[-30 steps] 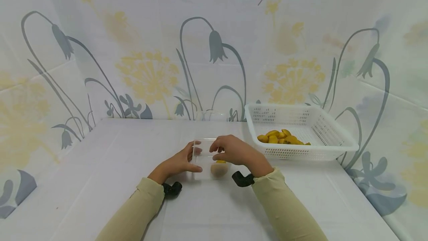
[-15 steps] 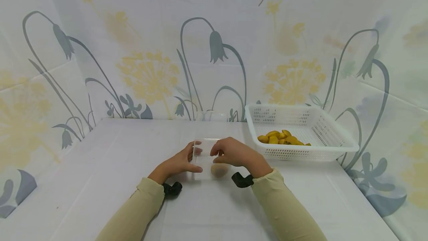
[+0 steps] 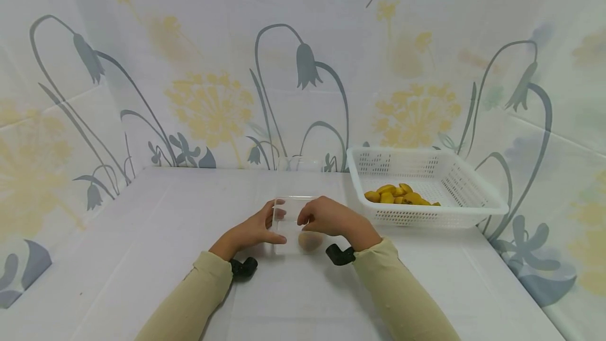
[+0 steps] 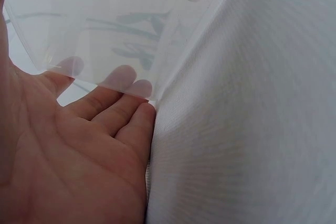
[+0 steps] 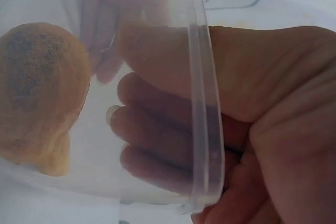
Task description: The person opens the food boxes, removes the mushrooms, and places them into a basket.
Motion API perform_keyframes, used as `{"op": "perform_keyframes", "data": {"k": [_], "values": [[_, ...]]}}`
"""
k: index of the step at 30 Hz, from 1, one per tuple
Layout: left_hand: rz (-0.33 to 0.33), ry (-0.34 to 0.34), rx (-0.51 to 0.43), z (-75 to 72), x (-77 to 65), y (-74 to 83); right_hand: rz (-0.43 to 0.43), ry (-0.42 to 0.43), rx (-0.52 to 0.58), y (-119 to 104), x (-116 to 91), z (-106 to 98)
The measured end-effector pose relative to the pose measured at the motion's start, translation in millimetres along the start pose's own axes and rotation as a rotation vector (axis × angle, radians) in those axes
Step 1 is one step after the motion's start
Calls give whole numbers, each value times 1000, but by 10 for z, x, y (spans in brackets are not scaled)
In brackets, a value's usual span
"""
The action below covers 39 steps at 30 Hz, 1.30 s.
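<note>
In the head view, my left hand (image 3: pixel 253 229) grips the left end of a clear plastic box (image 3: pixel 290 236), its thumb along the front wall. In the left wrist view its fingertips (image 4: pixel 139 88) show through the plastic wall (image 4: pixel 105 30). My right hand (image 3: pixel 333 218) reaches over the box with bent fingers. The right wrist view shows those fingers (image 5: pixel 157 129) through the hazy wall, with nothing seen between them. Inside the box lies a pear-shaped yellowish-tan fruit (image 5: pixel 44 93), apart from the fingers in that view. From the head its top is hidden by my right hand.
A white perforated basket (image 3: pixel 454 214) with several yellow fruits (image 3: pixel 397 195) stands at the back right. Behind the box, another clear plastic container (image 3: pixel 300 164) stands by the flower-printed backdrop (image 3: pixel 208 104). A white cloth (image 3: pixel 142 257) covers the table.
My right hand has dipped slightly and its fingers have drawn nearer the thumb. The fruit's yellow top, visible a second ago, is now covered. My left hand and the box stay in place.
</note>
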<state>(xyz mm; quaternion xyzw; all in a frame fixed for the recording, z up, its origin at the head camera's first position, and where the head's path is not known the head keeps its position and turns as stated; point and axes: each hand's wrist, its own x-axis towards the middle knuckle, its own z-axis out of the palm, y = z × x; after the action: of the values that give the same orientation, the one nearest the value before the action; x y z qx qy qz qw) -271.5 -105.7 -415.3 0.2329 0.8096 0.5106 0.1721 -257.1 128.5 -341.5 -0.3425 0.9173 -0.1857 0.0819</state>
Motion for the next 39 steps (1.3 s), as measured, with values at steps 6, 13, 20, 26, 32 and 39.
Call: {"op": "perform_keyframes", "data": {"k": [6, 13, 20, 26, 32, 39], "values": [[11, -10, -13, -5, -11, 4, 25, -31, -45, -22, 36, 3], [16, -8, 2, -16, 15, -15, 57, -63, -59, -66, 48, -28], [19, -15, -13, -11, 12, -14, 103, -97, -81, -107, 54, -30], [23, -9, -1, 0, -4, -24, 92, -104, -110, -90, 72, 1], [23, -14, -9, 6, -6, -26, 84, -127, -143, -69, 81, 13], [24, -16, -10, 2, -7, -4, 68, -127, -109, -59, 62, -15]]}}
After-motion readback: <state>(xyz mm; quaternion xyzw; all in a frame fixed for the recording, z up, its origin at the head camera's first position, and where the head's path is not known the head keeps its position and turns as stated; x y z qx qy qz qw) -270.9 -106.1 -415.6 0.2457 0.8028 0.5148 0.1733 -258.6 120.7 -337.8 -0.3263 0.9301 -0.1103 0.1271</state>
